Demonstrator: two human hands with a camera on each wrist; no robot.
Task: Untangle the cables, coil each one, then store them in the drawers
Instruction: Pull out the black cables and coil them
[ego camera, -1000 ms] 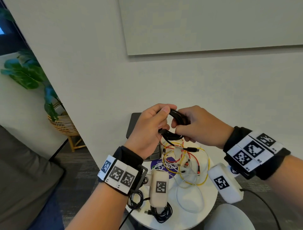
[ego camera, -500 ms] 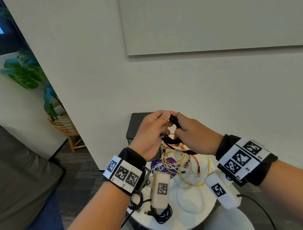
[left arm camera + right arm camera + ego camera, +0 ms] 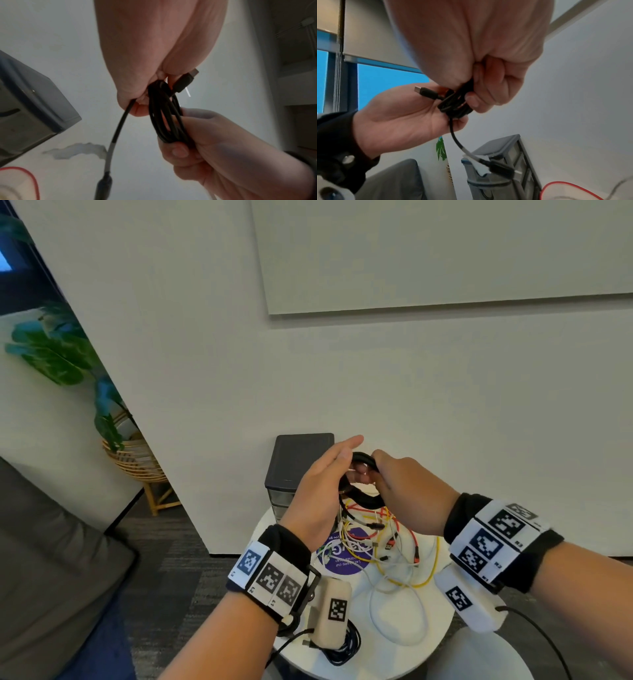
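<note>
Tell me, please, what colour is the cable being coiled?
Black; the cable shows best in the left wrist view.

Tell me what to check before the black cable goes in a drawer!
1. Black cable coiled: ok, several loops bunched together.
2. Held firmly: ok, right hand grips the coil; left hand supports it.
3. Loose tail tucked in: not ok, one end with its plug hangs free below.
4. Free of the other cables on the table: cannot tell.
5. Drawer unit open: cannot tell, its front is mostly hidden behind the left hand.
</note>
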